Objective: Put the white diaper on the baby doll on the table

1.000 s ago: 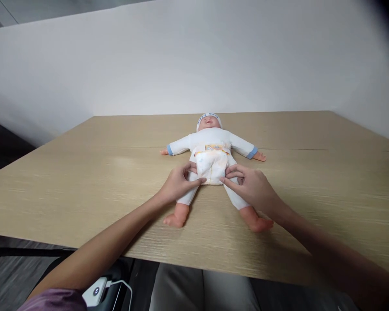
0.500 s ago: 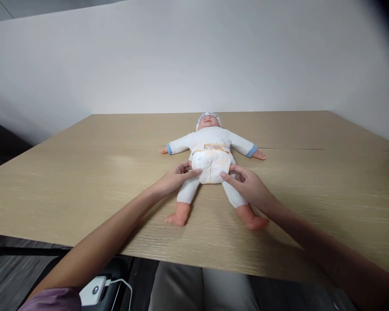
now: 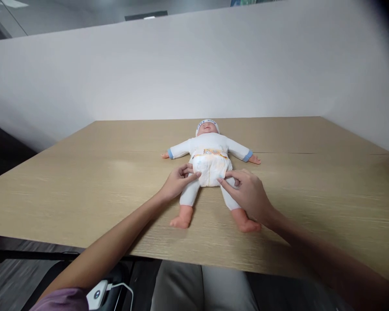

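A baby doll (image 3: 210,144) in a white suit and cap lies on its back on the wooden table (image 3: 84,185), arms spread, feet toward me. It wears a white diaper (image 3: 210,167). My left hand (image 3: 178,183) pinches the diaper's lower left edge at the doll's hip. On the other side, my right hand (image 3: 248,192) has its fingers curled on the lower right edge, over the doll's thigh.
A plain white partition wall (image 3: 194,69) stands behind the table. Below the near table edge lies a white device with a cable (image 3: 99,293). My lap shows under the table.
Both hands have stayed at the diaper's lower corners and shifted slightly inward. The camera has tilted up a little, so the doll sits lower and smaller in view.
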A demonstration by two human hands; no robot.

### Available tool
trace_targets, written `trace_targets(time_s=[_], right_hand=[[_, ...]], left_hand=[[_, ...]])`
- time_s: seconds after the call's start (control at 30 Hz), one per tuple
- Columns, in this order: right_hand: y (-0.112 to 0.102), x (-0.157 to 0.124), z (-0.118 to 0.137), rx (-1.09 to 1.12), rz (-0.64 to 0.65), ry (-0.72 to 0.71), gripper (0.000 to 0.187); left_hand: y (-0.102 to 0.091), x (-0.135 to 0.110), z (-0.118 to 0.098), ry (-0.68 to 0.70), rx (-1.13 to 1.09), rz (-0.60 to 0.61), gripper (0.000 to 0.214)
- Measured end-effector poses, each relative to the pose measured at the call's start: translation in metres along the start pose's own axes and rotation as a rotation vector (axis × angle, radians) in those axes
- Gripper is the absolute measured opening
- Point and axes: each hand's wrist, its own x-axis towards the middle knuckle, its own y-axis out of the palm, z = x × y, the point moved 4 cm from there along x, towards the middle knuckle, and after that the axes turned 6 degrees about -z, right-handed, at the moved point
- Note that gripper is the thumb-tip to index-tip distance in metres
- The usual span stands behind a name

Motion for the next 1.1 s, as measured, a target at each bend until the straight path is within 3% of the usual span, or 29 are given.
trace_targets(time_s=[0.1,0.2,0.33,0.4,0.5,0.6,0.77,0.87,0.93,1.1], right_hand=[[-0.003,0.004,0.002,-0.007,-0.035,-0.03,0.023],[-0.006,0.013,-0.007,0.018,-0.028,0.0,0.031],[-0.01,0.037,-0.045,0.006,-0.131,0.065,0.029],[-0.008,0.055,-0.068,-0.077,-0.152,0.04,0.042],[0.007,0.082,-0.094,-0.25,0.011,0.043,0.064],[0.024,0.101,-0.102,-0.276,0.212,0.154,0.055],[0.03,0.107,-0.08,-0.265,0.225,0.246,0.043],[0.015,0.099,-0.065,-0.256,0.196,0.259,0.043],[-0.004,0.089,-0.055,-0.245,0.186,0.25,0.041],[-0.065,0.035,-0.018,-0.014,0.213,0.123,0.034]], left_hand=[[-0.006,-0.002,-0.009,0.022,0.106,-0.014,0.048],[-0.02,-0.001,-0.021,0.134,0.307,-0.042,0.04],[-0.048,0.016,-0.03,0.4,0.627,-0.142,0.034],[-0.057,0.032,-0.029,0.478,0.846,-0.208,0.04],[-0.056,0.065,-0.022,0.425,1.12,-0.253,0.055],[-0.043,0.094,-0.015,0.318,1.21,-0.27,0.057],[-0.028,0.107,-0.023,0.251,1.218,-0.336,0.043],[-0.028,0.084,-0.04,0.238,1.191,-0.359,0.04],[-0.027,0.051,-0.054,0.233,1.136,-0.375,0.039],[-0.009,-0.08,-0.075,0.208,0.95,-0.391,0.041]])
